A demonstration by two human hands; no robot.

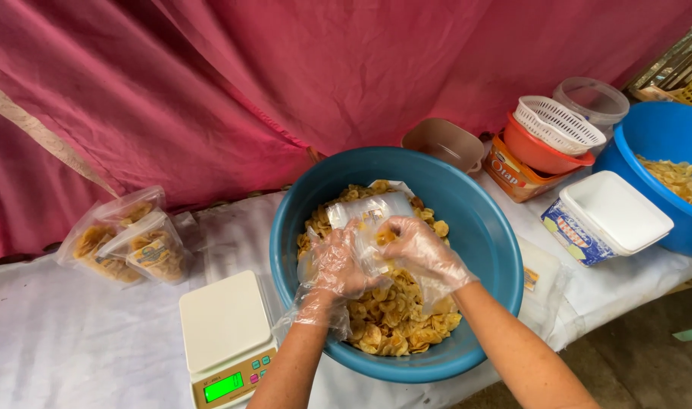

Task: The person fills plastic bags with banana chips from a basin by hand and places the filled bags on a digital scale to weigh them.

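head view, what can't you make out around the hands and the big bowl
- Clear bag, head view: its lower part is hidden behind both gloved hands, left hand and right hand, so how full it is cannot be told.
- Scale: the green display is too small to read.
- Second blue bowl: cut off by the right edge.
- Teal bowl: its bottom is buried under chips.

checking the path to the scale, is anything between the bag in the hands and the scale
Only the blue basin's rim: the clear bag sits inside it, held by both gloved hands, and the scale stands outside, beside the left hand.
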